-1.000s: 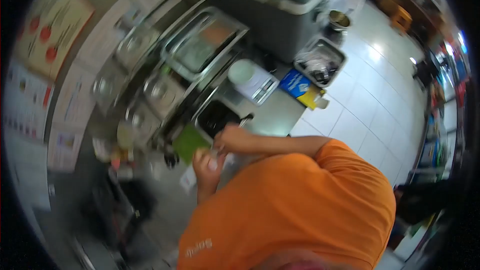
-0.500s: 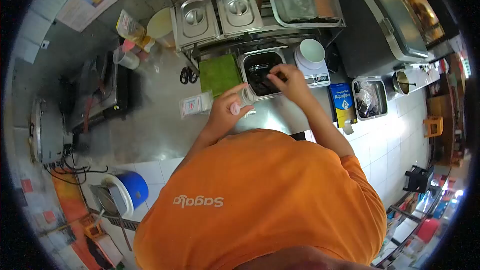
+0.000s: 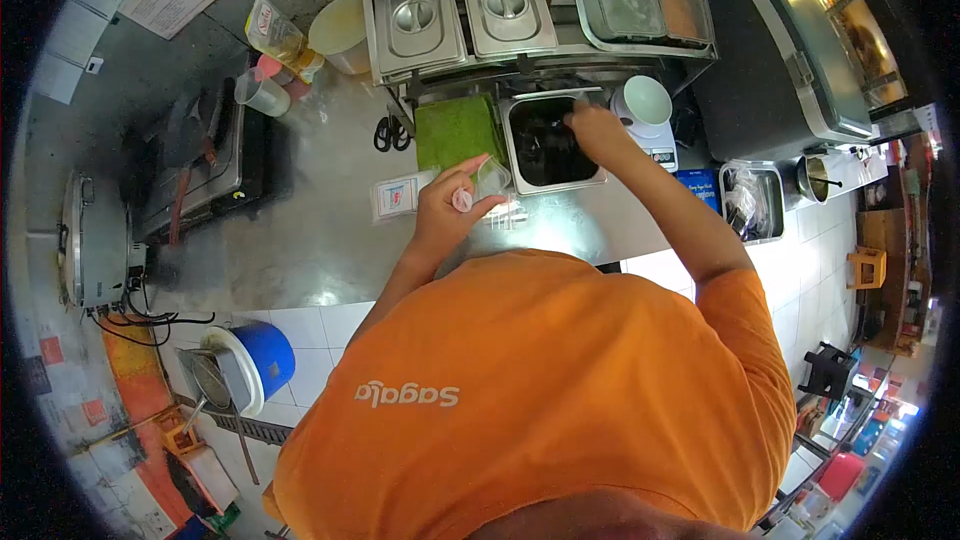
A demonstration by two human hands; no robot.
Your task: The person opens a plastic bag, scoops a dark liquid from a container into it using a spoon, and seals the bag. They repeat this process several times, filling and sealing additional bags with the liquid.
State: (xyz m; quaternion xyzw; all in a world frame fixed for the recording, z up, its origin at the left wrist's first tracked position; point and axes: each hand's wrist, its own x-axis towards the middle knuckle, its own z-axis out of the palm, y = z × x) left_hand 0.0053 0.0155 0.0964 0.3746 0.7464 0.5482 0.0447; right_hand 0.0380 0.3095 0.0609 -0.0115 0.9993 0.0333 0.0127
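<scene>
Above the near edge of the worktop point(image 3: 290, 240), the left hand point(image 3: 447, 208) pinches a small clear plastic container point(image 3: 493, 178) between thumb and fingers, a pale pinkish piece point(image 3: 462, 200) showing against the palm. The right hand point(image 3: 600, 133) is curled over the right rim of a metal tub point(image 3: 560, 186) with dark contents; its fingertips are blurred, so I cannot tell what they grip. Toward the worktop's right end, the tub stands between a green cloth point(image 3: 455, 133) and a white scale point(image 3: 660, 152) bearing a pale bowl point(image 3: 645, 100).

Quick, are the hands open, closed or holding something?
Left hand: holding a clear cup.
Right hand: looks closed, at the tub; can't tell on what.
</scene>
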